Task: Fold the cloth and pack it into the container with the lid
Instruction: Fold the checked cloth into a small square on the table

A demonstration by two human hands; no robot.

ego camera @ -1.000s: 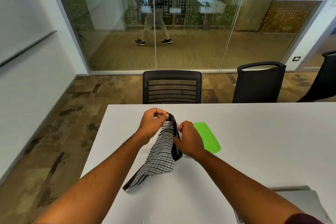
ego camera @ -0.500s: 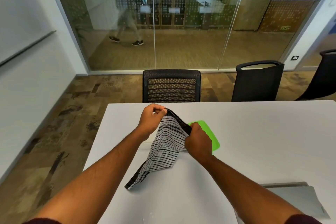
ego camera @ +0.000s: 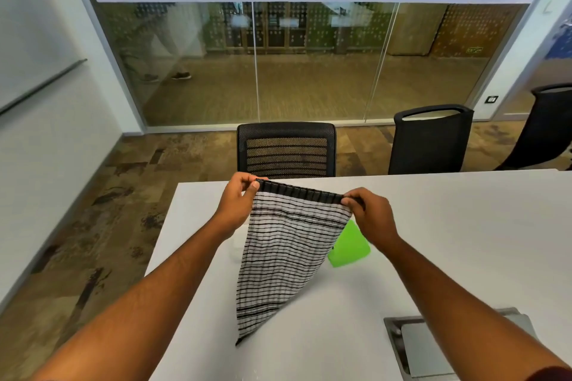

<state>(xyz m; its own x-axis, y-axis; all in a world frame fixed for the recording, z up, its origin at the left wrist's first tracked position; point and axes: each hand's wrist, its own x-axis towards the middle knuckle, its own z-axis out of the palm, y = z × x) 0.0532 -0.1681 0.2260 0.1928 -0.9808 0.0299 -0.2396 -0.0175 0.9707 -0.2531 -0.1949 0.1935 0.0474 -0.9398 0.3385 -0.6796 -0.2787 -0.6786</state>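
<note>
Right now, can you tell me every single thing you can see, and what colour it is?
Cloth: one, white with black stripes, held up by its dark top edge, hanging over the table.
Lid: one, bright green, flat on the table, partly behind the cloth.
Table: one, white.
Metal hatch: one, grey, set in the table at near right.
Chairs: three, black, beyond the table's far edge.
Glass wall: one, at the back; a passer-by's legs show behind it.
Left hand: pinching the cloth's top left corner.
Right hand: pinching the top right corner.
</note>
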